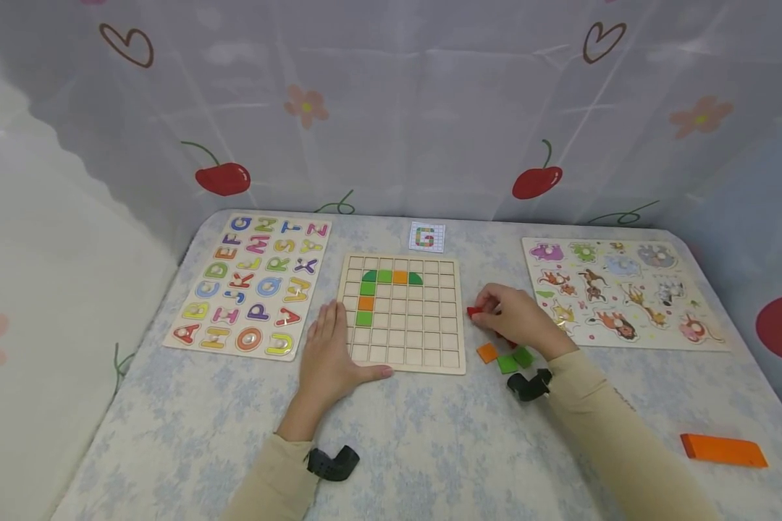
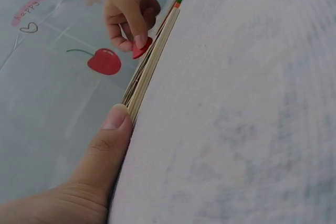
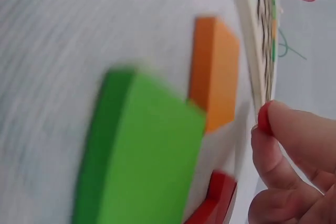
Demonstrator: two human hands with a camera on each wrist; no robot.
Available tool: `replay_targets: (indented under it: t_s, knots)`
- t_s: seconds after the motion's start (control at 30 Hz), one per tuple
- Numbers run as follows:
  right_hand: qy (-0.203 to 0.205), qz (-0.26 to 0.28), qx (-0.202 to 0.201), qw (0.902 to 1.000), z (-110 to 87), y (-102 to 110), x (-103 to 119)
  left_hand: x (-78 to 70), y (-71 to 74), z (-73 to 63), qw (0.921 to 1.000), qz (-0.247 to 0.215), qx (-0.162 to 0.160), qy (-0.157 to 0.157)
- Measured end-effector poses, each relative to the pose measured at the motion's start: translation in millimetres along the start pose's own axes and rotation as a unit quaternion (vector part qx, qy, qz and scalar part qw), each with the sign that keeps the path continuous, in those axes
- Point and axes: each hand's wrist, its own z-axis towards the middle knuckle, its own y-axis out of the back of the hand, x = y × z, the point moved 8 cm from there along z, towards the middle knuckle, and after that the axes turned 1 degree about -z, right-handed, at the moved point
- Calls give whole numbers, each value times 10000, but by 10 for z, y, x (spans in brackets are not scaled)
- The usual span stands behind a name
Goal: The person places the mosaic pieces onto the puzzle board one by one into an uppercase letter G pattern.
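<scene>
A wooden grid board [image 1: 413,327] lies in the middle of the table. Green and orange tiles fill part of its top row and a column down its left side, with dark green rounded pieces at the two top corners. My left hand [image 1: 329,365] rests at the board's front left corner, fingers straight along the left side and thumb at the front edge. Just off the board's right edge, my right hand [image 1: 511,316] pinches a small red piece [image 3: 264,119] between thumb and finger. Below that hand lie an orange tile [image 1: 486,353], green tiles [image 1: 507,364] and red ones [image 3: 216,195], partly hidden.
A pattern card [image 1: 426,237] lies behind the board. To the left is an alphabet puzzle [image 1: 250,289]; to the right, an animal puzzle [image 1: 625,293]. An orange bar [image 1: 723,450] lies at the front right. A printed curtain [image 1: 391,108] hangs behind the table.
</scene>
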Motion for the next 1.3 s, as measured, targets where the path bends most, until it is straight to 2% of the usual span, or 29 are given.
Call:
replay_targets:
  t_s: [0.23,0.47,0.63,0.83,1.07,1.3]
  knots:
    - [219,396,-73,9989,91,-139,245,-13,12,15,10000,15,-2,-5]
    - [459,889,210,9948,210,-479,647,-11,-1,10,9999,32,95,62]
    - [701,998,312,9920,283,-718,934,-1,-9,6,9998,48,152,96]
    - [820,950,342,9915,327,-931,1147,2,-5,-2,9999,90,131,47]
    - [1015,939,332,9898,324,-1056,1287,-16,22,1,9999,101,14,-53]
    - [1106,466,153,9927,343,-1136,1321,-14,26,-2,9999,97,19,-59]
